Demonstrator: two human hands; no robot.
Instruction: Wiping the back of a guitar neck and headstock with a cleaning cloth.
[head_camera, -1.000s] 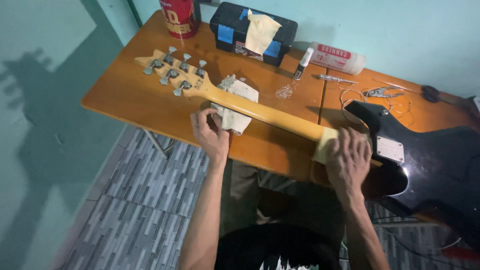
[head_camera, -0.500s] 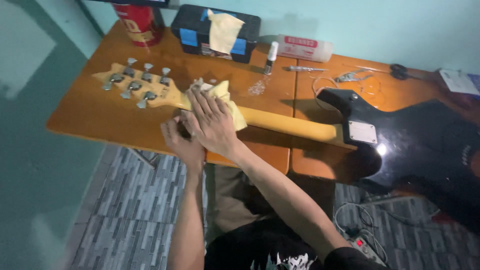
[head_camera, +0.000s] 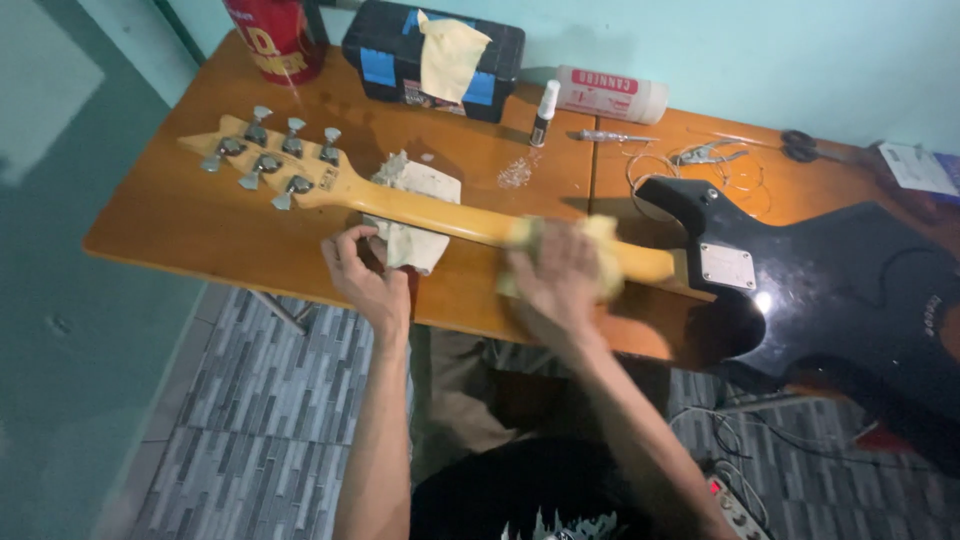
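The back of the guitar neck (head_camera: 450, 215) is being wiped down; this is judged to be the cleaning step, at mid-stroke. The electric guitar is lying face-down across the wooden surface (head_camera: 180, 225), with the headstock (head_camera: 275, 165) at 9 o'clock and the black body (head_camera: 850, 290) at 3 o'clock.

The right hand (head_camera: 555, 275) is being pressed flat on a yellow cloth (head_camera: 600, 250) at the middle of the neck. Its fingers are spread over the cloth; motion blur is preventing a firm reading of whether the cloth is being clamped. The left hand (head_camera: 365, 275) is resting at the near edge of the surface, its fingers curled on a white rag (head_camera: 410, 215) that is padding the neck just below the headstock.

At 12 o'clock a black toolbox (head_camera: 380, 50), a red can (head_camera: 275, 35) and a small spray bottle (head_camera: 545, 110) are standing well apart from the hands.

The next move is judged to call for steady pressure along the neck while the rag end is being held still.

Compared with half a second earlier, the right hand is being found further toward the body, away from the left hand.
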